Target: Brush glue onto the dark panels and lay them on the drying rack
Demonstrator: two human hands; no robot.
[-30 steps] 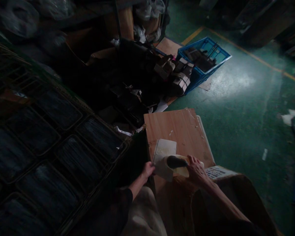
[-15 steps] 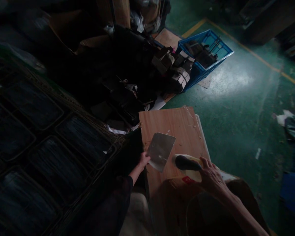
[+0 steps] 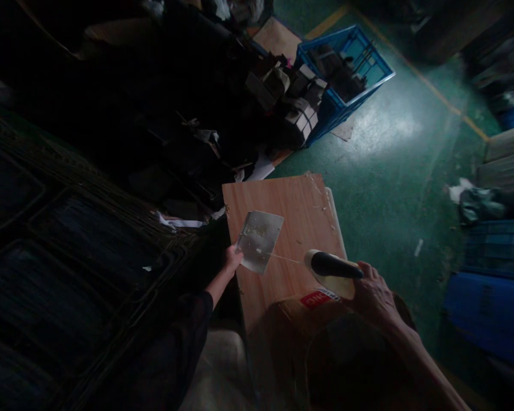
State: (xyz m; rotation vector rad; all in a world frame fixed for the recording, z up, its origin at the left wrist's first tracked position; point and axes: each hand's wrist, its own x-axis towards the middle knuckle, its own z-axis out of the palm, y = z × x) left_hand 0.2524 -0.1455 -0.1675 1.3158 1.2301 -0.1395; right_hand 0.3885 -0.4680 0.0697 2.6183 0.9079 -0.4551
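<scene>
My left hand (image 3: 232, 260) pinches the lower left edge of a thin grey rectangular plate (image 3: 261, 231), held over a wooden board (image 3: 278, 194). Pale specks and a small whitish lump show on the plate's face. My right hand (image 3: 374, 294) is closed around the rear of a long pale object with a black, rounded upper part (image 3: 332, 265); its exact kind is unclear. Between the plate and this object's front end stretches a fine pale strand (image 3: 286, 258). The fingers under the object are partly hidden.
A brown carton (image 3: 297, 322) with a red label stands on the board's near end. Beyond the board are bundled pale blocks (image 3: 302, 120) and a blue crate (image 3: 346, 94) holding dark pieces. Dark ribbed stacks (image 3: 89, 228) line the left; blue bins (image 3: 488, 308) stand right.
The view has shifted, moving the scene left and up. The plate's face now shows specks, and a strand runs from it to the pale and black object, which has turned slightly.
</scene>
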